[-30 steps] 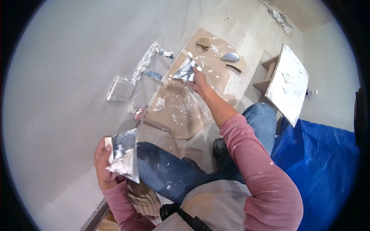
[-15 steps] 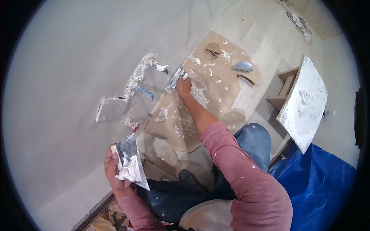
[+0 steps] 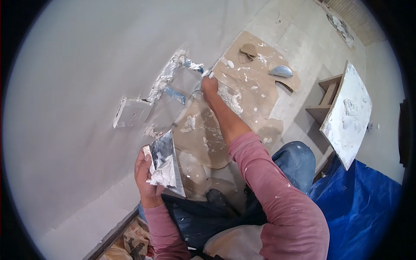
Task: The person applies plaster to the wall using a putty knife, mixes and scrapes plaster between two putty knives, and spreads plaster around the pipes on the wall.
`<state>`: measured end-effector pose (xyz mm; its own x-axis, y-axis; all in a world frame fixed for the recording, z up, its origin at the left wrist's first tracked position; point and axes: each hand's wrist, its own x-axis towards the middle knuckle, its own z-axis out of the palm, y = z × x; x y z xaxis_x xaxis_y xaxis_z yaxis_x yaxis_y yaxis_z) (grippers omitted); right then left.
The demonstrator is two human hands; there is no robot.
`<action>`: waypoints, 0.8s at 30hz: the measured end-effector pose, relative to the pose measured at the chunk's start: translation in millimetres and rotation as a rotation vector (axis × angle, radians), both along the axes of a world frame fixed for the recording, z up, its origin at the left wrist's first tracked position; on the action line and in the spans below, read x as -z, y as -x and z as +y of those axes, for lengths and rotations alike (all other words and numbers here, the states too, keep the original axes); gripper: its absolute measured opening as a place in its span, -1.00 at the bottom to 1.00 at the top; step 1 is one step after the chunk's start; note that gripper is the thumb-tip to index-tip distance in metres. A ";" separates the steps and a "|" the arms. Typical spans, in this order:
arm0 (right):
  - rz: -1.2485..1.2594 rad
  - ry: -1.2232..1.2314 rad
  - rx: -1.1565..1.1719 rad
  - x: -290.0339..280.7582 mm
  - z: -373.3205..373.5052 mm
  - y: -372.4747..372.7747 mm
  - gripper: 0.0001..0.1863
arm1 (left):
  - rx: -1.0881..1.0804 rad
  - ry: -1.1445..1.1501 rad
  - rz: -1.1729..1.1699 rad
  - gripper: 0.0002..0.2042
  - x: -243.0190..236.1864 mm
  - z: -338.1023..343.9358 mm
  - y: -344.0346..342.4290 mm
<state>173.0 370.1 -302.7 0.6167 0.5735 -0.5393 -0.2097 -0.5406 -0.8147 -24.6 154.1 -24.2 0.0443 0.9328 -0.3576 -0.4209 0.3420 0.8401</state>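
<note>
My left hand (image 3: 145, 173), by the wall, is closed on the edge of a wide putty knife (image 3: 168, 154), a broad metal blade with a heap of wet white plaster on it. Stretched out to the foot of the wall, my right hand (image 3: 210, 86) is closed round a smaller putty knife (image 3: 209, 74); only a pale bit of it shows past the fingers. Just left of that hand, fresh plaster (image 3: 167, 78) covers a groove in the wall, with two blue pipe ends (image 3: 175, 95) sticking out. A square wall box (image 3: 132, 112) sits at the groove's lower end.
Brown cardboard (image 3: 255, 86) spattered with plaster covers the floor along the wall. A half-round metal piece (image 3: 281, 71) and a cardboard scrap (image 3: 249, 50) lie on it. At right stand a white-smeared board on a wooden frame (image 3: 346, 115) and a blue tarp (image 3: 355, 208).
My left hand has moved right and slightly up with the wide putty knife. My right hand stays low by the wall, its tool turned so less blade shows. The whole view has shifted a little.
</note>
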 end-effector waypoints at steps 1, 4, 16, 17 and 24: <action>-0.005 0.001 -0.002 -3.3 -2.8 3.2 -0.56 | -0.002 0.001 -0.005 -0.57 -0.3 0.3 -1.9; -0.091 -0.182 0.098 2.3 -16.3 12.6 -0.55 | -0.030 0.038 0.009 -0.63 0.6 2.4 -6.1; -0.088 -0.018 0.007 41.8 -1.2 -9.2 -0.52 | 0.096 0.012 -0.078 -0.62 32.6 16.6 3.5; -0.111 -0.021 -0.013 42.2 2.3 -12.6 -0.52 | 0.100 0.010 -0.085 -0.62 33.1 17.0 5.0; 0.110 -0.105 0.082 23.3 9.8 -7.5 -0.50 | 0.030 0.010 -0.107 -0.68 20.0 14.9 12.7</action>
<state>180.6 379.9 -326.0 0.6047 0.5804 -0.5454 -0.3404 -0.4308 -0.8358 -37.4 169.0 -44.2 0.1102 0.9270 -0.3586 -0.4976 0.3638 0.7874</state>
